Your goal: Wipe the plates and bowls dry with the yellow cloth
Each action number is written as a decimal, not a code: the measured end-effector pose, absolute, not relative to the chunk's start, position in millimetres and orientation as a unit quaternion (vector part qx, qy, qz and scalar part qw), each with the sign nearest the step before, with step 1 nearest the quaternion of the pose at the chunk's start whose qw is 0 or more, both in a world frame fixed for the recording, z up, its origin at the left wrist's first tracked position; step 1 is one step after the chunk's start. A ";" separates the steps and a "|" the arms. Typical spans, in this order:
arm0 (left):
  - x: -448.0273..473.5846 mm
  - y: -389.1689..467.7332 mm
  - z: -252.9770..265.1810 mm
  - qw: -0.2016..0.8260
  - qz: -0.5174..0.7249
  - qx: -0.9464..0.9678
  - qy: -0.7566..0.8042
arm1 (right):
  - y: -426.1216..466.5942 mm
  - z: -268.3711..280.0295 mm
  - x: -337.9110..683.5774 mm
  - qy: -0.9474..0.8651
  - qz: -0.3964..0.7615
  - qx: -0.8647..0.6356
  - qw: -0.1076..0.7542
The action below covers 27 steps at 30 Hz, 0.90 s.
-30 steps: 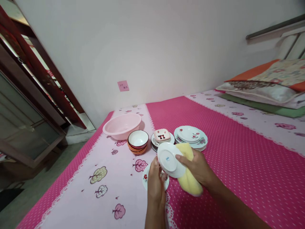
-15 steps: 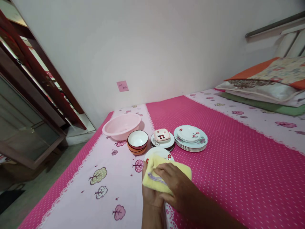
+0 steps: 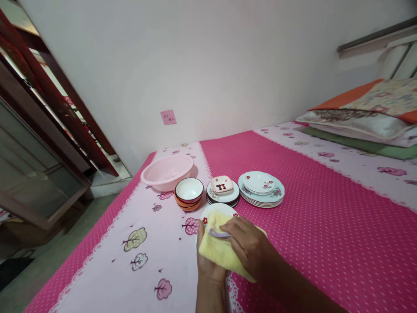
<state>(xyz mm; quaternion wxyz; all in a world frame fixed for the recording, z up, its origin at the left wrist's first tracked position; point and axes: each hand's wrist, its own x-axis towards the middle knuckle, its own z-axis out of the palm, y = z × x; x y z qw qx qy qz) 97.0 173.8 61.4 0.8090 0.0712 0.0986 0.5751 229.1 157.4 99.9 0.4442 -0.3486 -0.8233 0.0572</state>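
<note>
A white plate with red flowers is held up from below by my left hand, whose thumb lies along the plate's left edge. Over the plate's face lies a yellow cloth with a purple trim. My right hand grips this cloth and presses it onto the plate, fingers bent. Most of the plate and my left fingers are hidden by the cloth. Just beyond stand stacked bowls, dark-rimmed plates with small square dishes on top, and a pile of larger floral plates.
A pink plastic basin stands at the back left, near the wall. Everything rests on a bed with a pink patterned sheet. Folded pillows lie at the far right. The bed's left edge drops to the floor.
My right hand has slid slightly to the right and turned the cloth on the plate, so the cloth's lower corner now hangs further down. Both hands still hold the same things.
</note>
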 end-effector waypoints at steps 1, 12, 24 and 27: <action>97.1 173.8 61.0 0.808 0.577 0.073 0.096 | 156.6 100.5 229.5 -0.818 0.063 -0.348 0.453; 83.5 171.6 64.2 0.809 0.572 0.050 0.126 | 143.7 80.8 209.3 -0.882 0.064 -0.368 0.288; 88.3 174.4 61.5 0.817 0.556 0.146 0.043 | 162.8 128.2 264.6 -0.709 0.016 -0.431 0.559; 88.8 173.1 52.6 0.807 0.572 0.144 0.027 | 154.4 128.4 254.2 -0.762 -0.014 -0.355 0.542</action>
